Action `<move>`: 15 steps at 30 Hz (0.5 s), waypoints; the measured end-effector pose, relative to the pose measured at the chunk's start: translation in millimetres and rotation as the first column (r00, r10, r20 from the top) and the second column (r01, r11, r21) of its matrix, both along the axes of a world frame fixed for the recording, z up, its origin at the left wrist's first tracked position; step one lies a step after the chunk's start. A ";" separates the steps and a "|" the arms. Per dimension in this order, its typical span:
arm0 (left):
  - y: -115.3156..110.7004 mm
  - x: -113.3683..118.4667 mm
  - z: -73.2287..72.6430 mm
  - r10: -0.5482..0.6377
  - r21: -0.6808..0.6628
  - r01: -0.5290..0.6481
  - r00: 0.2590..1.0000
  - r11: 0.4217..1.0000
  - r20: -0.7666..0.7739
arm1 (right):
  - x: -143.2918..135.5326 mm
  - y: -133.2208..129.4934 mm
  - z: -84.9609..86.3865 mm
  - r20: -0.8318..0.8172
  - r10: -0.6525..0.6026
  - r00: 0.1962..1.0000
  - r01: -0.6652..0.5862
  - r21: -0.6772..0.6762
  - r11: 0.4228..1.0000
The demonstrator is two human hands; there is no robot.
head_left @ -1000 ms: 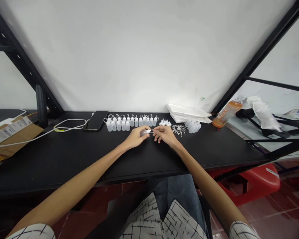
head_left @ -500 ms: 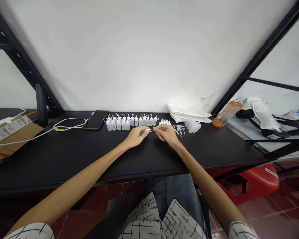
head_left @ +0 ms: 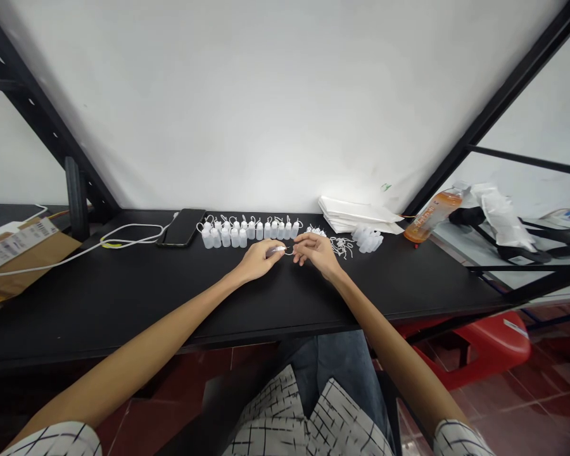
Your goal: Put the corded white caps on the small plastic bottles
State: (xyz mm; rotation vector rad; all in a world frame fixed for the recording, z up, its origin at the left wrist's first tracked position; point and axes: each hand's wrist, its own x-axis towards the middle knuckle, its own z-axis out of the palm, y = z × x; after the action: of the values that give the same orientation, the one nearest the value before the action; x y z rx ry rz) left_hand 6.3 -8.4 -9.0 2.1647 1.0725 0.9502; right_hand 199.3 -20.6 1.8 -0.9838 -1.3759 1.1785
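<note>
Above the middle of the black table, my left hand (head_left: pixel 260 259) is closed around a small translucent squeeze bottle (head_left: pixel 275 249), mostly hidden by the fingers. A thin white strap (head_left: pixel 289 254) curves out from the bottle's top toward my right hand (head_left: pixel 313 251). My right fingers are bent and slightly apart at the strap's far end; whether they touch it is hard to make out. Behind my left hand stand rows of small bottles (head_left: pixel 235 238) with white caps and looped straps. Small white caps (head_left: pixel 317 232) lie partly hidden behind my right hand, with loose white straps (head_left: pixel 342 246) beside them.
More translucent bottles (head_left: pixel 367 239) lie in a heap at the right, before a stack of white sheets (head_left: pixel 358 216). An orange drink bottle (head_left: pixel 432 216) leans by the rack post. At left are a phone (head_left: pixel 182 228), a white cable (head_left: pixel 135 235) and a brown package (head_left: pixel 28 253).
My right fingers have loosened from a pinch and spread a little. The strap, stretched nearly straight before, now hangs in a curve. My left hand keeps its hold on the bottle.
</note>
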 end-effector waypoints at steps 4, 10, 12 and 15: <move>0.9 -0.3 -0.9 -0.001 0.011 0.001 1.000 1.000 -0.003 | -0.2 1.6 -2.5 -0.003 0.037 0.999 -0.037 -0.006 0.999; 0.4 -0.6 -0.1 0.000 0.012 0.000 1.000 1.000 -0.021 | 0.6 2.2 -3.0 -0.013 0.060 0.998 -0.060 -0.006 0.998; 0.1 -0.5 0.2 0.005 0.010 -0.005 1.000 1.000 -0.028 | 0.7 2.2 -2.9 -0.014 0.062 0.998 -0.062 -0.005 0.998; 0.1 -0.7 0.0 0.006 0.007 -0.006 1.000 1.000 -0.029 | 0.4 2.4 -3.4 -0.010 0.069 0.998 -0.069 -0.005 0.998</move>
State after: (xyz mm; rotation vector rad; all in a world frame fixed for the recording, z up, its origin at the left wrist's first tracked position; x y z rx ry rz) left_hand 5.7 -8.3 -9.0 2.1880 1.0916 0.9285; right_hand 199.7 -18.2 -1.6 -0.9396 -1.4098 1.2368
